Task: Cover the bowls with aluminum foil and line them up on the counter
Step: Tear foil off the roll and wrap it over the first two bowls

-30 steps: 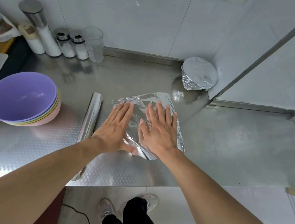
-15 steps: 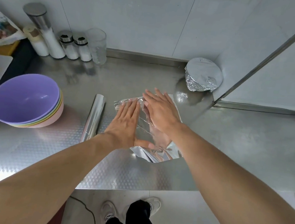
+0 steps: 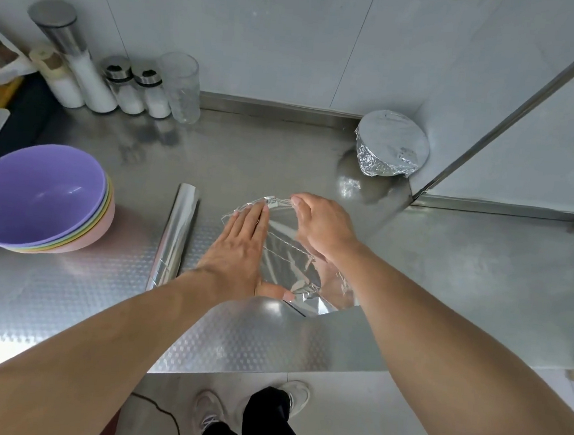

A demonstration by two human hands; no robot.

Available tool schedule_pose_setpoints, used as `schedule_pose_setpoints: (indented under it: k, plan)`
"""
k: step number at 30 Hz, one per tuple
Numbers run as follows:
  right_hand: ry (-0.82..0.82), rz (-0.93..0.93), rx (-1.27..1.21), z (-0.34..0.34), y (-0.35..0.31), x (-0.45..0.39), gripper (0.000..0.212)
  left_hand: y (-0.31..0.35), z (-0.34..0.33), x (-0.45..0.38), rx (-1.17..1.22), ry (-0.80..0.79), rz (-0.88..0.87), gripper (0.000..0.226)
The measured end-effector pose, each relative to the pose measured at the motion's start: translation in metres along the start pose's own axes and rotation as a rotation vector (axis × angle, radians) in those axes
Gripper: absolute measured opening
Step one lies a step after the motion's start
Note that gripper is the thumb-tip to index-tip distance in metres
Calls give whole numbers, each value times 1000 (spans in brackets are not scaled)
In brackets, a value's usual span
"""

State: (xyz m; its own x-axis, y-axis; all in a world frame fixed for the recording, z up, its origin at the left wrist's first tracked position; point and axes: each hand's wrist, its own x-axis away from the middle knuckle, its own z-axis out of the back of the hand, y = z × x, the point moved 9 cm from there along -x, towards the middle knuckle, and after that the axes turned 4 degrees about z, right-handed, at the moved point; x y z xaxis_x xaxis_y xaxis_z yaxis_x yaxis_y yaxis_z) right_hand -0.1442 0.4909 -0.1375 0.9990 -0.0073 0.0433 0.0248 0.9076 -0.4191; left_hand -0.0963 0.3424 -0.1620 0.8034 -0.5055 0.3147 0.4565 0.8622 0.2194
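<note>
Head view: steel kitchen corner seen from above, both forearms reaching in from the bottom edge
Counter (image 3: 283,155): stainless, embossed mat along the near edge, tiled wall behind, steel-framed panel on the right
Bowl stack (image 3: 40,198): far left on the counter, purple bowl on top, yellow, green and pink rims showing under it, all uncovered
Foil sheet (image 3: 286,251): loose, crinkled, lying on the counter in the middle, just right of the roll; whether a bowl sits under it cannot be told
Left hand (image 3: 242,248): palm down on the left part of the sheet, fingers straight and pressed together, thumb out toward the near edge, pressing flat, no grip
Right hand (image 3: 319,226): over the right part of the sheet, fingers bent down at the far edge with their tips on the foil; cannot tell if they pinch it or only touch it
Foil roll (image 3: 175,239): lies lengthwise beside the left hand, between bowl stack and sheet, apart from both
Covered bowl (image 3: 391,143): foil-wrapped, in the back right corner against the wall, well apart from the hands
Jars (image 3: 124,84): row of shakers with white contents plus a clear glass at back left by the wall
Floor: pale tiles, two light shoes and dark trouser legs below the counter edge
</note>
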Motion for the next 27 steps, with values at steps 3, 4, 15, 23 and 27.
schedule_pose_setpoints:
  k: [3, 4, 15, 23, 27]
  plan:
    - [-20, -21, 2, -2, 4, -2, 35, 2, 1, 0, 0, -8, 2, 157]
    - [-29, -17, 4, -3, 4, -4, 36, 1, 1, 1, 6, -7, 8, 157]
    - [99, -265, -153, -1, 29, 20, 36, 1, -3, 3, 42, -7, 66, 157]
    - [66, -212, -231, -1, 33, 10, 36, 18, -9, 17, 138, 92, 290, 161]
    - [141, -278, -274, 0, 46, 29, 33, 20, -9, 20, 160, 95, 297, 161]
